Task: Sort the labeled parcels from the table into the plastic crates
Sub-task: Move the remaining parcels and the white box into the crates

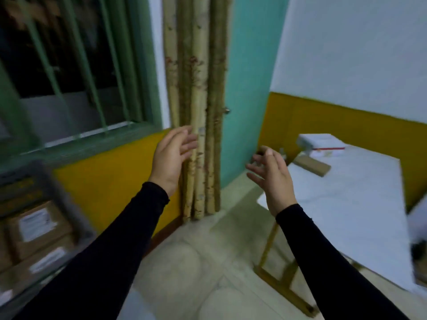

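**Q:** What have your fingers got hold of?

**Me:** While both arms are stretched out in front of me, my fingers hold nothing. My left hand (172,155) is raised with the fingers (188,144) loosely spread, in front of a bundle of bamboo poles (198,112); whether they touch the poles I cannot tell. My right hand (270,176) hangs in the air with its fingers (256,167) relaxed and a little curled, near the far corner of the surface (346,204). Black sleeves (323,250) cover both arms to the wrist.

**Q:** And the surface and the room around it?

**Me:** The surface lies to my right, draped in a white cloth, on a yellowish frame (272,262). At its far end lie a brown parcel (312,166) and, behind it, a stack of white parcels (320,144), one with a red stripe. The walls are white above and mustard yellow below, with a teal panel (249,88) in the corner. The floor (208,250) is pale.

**Q:** What else stands about?

**Me:** The poles stand upright in the corner, between the teal panel and a green barred window (69,65), dark behind. At my lower left a grey plastic crate (57,188) holds brown labeled boxes (34,225), blurred. It is well apart from the surface, with the poles and open floor between. Something dark sits at the right edge, too blurred to name.
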The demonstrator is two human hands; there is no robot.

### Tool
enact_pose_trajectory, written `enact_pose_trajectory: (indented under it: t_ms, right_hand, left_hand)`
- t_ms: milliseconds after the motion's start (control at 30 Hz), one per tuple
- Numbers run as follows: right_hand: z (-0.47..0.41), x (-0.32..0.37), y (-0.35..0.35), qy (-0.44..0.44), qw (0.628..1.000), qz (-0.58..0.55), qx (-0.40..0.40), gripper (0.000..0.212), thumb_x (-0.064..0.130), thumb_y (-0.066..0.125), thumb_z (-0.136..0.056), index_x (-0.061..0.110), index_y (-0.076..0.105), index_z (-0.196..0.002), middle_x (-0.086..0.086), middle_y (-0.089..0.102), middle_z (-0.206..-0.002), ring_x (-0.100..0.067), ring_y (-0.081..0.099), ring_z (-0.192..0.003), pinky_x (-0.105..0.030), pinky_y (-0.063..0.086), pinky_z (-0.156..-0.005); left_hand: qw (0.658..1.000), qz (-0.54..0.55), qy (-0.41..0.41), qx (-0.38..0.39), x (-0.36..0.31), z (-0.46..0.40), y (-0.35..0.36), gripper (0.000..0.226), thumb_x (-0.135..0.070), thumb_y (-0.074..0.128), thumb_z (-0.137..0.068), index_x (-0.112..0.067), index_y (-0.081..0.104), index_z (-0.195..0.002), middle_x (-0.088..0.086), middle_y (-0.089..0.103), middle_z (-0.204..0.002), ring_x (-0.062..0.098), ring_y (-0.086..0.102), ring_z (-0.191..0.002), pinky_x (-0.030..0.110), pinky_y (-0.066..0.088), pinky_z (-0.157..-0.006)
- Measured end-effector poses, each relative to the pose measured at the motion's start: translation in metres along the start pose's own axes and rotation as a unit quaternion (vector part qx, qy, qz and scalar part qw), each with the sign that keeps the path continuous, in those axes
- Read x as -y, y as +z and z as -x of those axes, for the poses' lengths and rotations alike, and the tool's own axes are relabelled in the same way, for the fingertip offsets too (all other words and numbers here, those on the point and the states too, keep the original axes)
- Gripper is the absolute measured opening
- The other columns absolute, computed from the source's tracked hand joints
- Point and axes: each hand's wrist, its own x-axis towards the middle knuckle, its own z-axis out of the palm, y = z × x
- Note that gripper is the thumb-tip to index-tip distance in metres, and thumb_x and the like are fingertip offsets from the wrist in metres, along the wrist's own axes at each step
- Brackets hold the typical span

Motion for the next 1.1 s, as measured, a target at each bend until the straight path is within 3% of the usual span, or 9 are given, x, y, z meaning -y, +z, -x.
enact_pose_trajectory:
  t_ms: [133, 267, 600, 900, 1100]
  right_hand:
    - [-0.002, 0.025, -0.131, -0.005, 0.997, 0.016, -0.075, 0.03, 0.033, 0.039, -0.106, 0.017, 0.053, -0.128, -0.007, 0.062, -0.118, -0.023, 0.066, -0.099, -0.034, 0.054, -0.085]
    - [0.0, 0.044, -0.23, 0.005, 0.991, 0.034, -0.131, 0.027, 0.034, 0.038, -0.106, 0.02, 0.056, -0.122, -0.009, 0.062, -0.123, -0.024, 0.067, -0.105, -0.034, 0.055, -0.087]
    - [-0.032, 0.065, -0.405, 0.008, 0.965, 0.079, -0.25, 0.03, 0.037, 0.038, -0.106, 0.022, 0.058, -0.123, -0.005, 0.064, -0.118, -0.022, 0.068, -0.102, -0.036, 0.055, -0.091]
    - [-0.087, 0.096, -0.546, -0.006, 0.936, 0.107, -0.335, 0.036, 0.038, 0.035, -0.106, 0.019, 0.055, -0.13, -0.001, 0.066, -0.111, -0.019, 0.067, -0.1, -0.029, 0.054, -0.083]
    - [-0.142, 0.099, -0.652, 0.0, 0.939, 0.099, -0.33, 0.037, 0.038, 0.035, -0.106, 0.018, 0.055, -0.13, -0.008, 0.063, -0.118, -0.023, 0.066, -0.103, -0.034, 0.054, -0.088]
  left_hand:
    - [0.997, 0.019, -0.014, 0.068, 0.03, 0.018, 0.131, 0.025, -0.022, 0.041, -0.104, -0.014, 0.063, -0.114, 0.01, 0.067, -0.11, 0.02, 0.064, -0.1, 0.037, 0.047, -0.097]
    - [0.99, 0.027, -0.035, 0.136, 0.054, 0.027, 0.235, 0.023, -0.024, 0.041, -0.104, -0.022, 0.064, -0.104, 0.008, 0.067, -0.108, 0.02, 0.065, -0.098, 0.033, 0.048, -0.088]
    - [0.958, 0.103, -0.075, 0.257, 0.113, 0.016, 0.448, 0.023, -0.021, 0.043, -0.103, -0.018, 0.066, -0.1, 0.009, 0.068, -0.1, 0.02, 0.063, -0.089, 0.029, 0.048, -0.08]
    - [0.927, 0.103, -0.08, 0.352, 0.168, -0.001, 0.63, 0.027, -0.027, 0.041, -0.104, -0.019, 0.067, -0.107, 0.006, 0.07, -0.109, 0.021, 0.067, -0.101, 0.036, 0.051, -0.094]
    - [0.934, 0.072, -0.062, 0.344, 0.206, -0.008, 0.734, 0.027, -0.028, 0.039, -0.104, -0.022, 0.065, -0.109, 0.005, 0.07, -0.111, 0.02, 0.068, -0.104, 0.037, 0.053, -0.096]
